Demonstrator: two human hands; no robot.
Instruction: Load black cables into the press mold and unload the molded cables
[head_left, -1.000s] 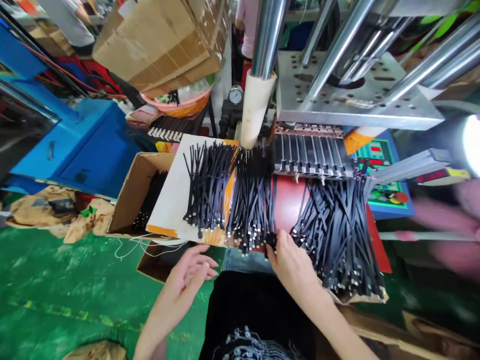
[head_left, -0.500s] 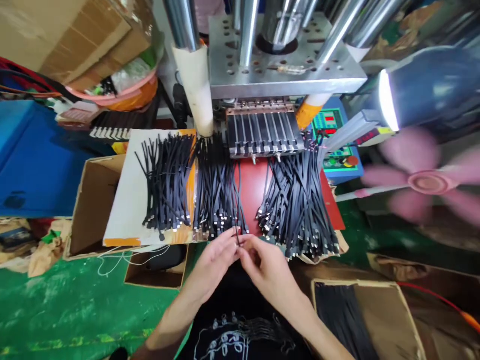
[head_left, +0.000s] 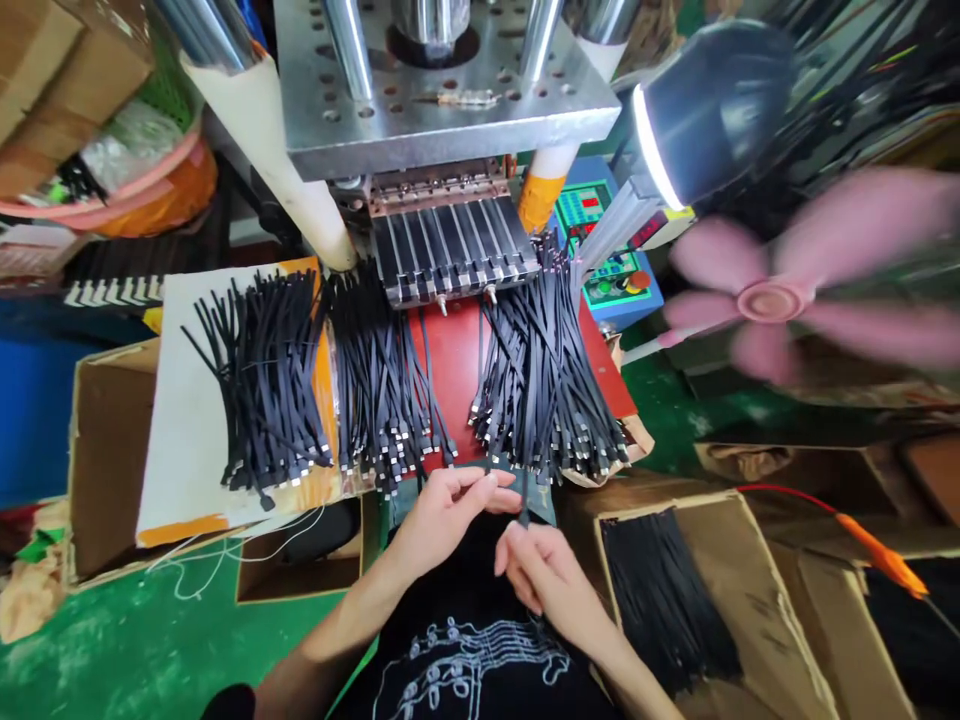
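Note:
My right hand (head_left: 544,572) is closed in a pinch on the lower end of a short black cable (head_left: 525,488), which points up toward the bench. Just left of it, my left hand (head_left: 450,508) has thumb and fingers pressed together; what lies between them is too small to make out. Ahead of the hands, a pile of flat black cables with metal plugs (head_left: 551,370) lies on the right of the red board (head_left: 446,360). Another cable pile (head_left: 386,390) lies left of the board's middle, and a third cable pile (head_left: 274,390) rests on a white sheet (head_left: 184,400).
A press with a metal plate (head_left: 450,130) and a slotted mould (head_left: 454,245) stands behind the board. A lamp (head_left: 712,110), a control box (head_left: 600,240) and a spinning pink fan (head_left: 772,300) are at right. An open carton (head_left: 780,600) holds black strips.
The view has turned, so the bench appears further left. My hands, which were together around a thin black cable, are now apart; the right hand has moved lower and to the right.

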